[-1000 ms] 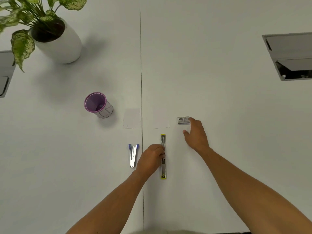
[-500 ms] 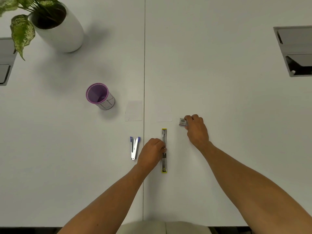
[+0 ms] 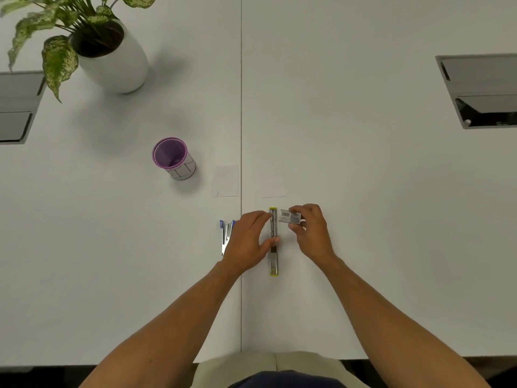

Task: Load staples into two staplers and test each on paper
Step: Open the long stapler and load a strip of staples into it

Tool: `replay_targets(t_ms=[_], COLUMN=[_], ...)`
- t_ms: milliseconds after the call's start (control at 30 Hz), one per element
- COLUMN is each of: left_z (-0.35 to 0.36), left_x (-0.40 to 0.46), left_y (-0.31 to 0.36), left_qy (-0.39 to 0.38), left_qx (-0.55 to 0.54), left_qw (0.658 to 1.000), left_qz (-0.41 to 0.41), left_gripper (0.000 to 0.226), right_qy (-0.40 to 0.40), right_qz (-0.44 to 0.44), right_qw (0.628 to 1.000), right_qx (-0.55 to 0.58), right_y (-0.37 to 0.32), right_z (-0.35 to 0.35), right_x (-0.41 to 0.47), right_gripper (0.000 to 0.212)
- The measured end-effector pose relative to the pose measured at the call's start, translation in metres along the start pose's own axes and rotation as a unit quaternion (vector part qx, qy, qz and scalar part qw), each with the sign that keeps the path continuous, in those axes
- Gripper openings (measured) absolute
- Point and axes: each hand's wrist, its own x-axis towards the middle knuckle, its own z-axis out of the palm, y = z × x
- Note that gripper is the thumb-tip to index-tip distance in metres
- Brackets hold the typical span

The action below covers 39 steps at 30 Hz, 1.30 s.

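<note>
A yellow stapler lies opened out flat and lengthwise on the white table. My left hand rests on its left side, thumb and fingers pinching its middle. My right hand holds a small grey staple box just right of the stapler's far end, lifted off the table. A blue stapler lies partly open to the left, its right edge hidden by my left hand. Two small white paper slips lie beyond the staplers.
A purple mesh pen cup stands left of the papers. A potted plant in a white pot is at the far left. Recessed cable hatches sit at the left edge and right edge. The table's near edge is by my lap.
My right hand closed on the staple box, lifted it and brought it left to the yellow stapler's far end. My left hand stayed on the stapler.
</note>
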Motion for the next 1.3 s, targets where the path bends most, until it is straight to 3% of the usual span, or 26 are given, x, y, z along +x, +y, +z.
replay_targets(t_ms=[100,233,367,500,767,1300], left_z=[-0.008,-0.015,-0.022,-0.024,-0.031,-0.044], left_x=[0.004,0.004,-0.001,-0.007,-0.012,-0.014], left_y=[0.008,0.015,0.017,0.023,0.035,0.035], left_qy=[-0.027,-0.022,-0.001,0.003,0.002,-0.001], left_qx=[-0.030,-0.062,-0.087,-0.125,-0.180,-0.245], left_qw=[0.999,0.998,0.996,0.992,0.981,0.961], left_qz=[-0.004,-0.004,-0.012,-0.021,-0.078,-0.129], left_gripper=[0.061,0.046,0.041,0.040,0.044,0.038], right_qy=[-0.029,-0.045,-0.032,0.002,0.068,0.080], right_qz=[-0.032,-0.043,0.063,0.158,0.184,0.215], right_qw=[0.999,0.996,0.969,0.915,0.899,0.840], right_qx=[0.029,0.067,0.235,0.372,0.391,0.492], right_y=[-0.014,-0.025,-0.032,-0.040,-0.051,-0.065], right_z=[-0.002,-0.004,-0.010,-0.006,0.000,0.006], right_x=[-0.010,-0.022,-0.031,-0.042,-0.056,-0.061], right_gripper=[0.035,0.036,0.041,0.026,0.020,0.004])
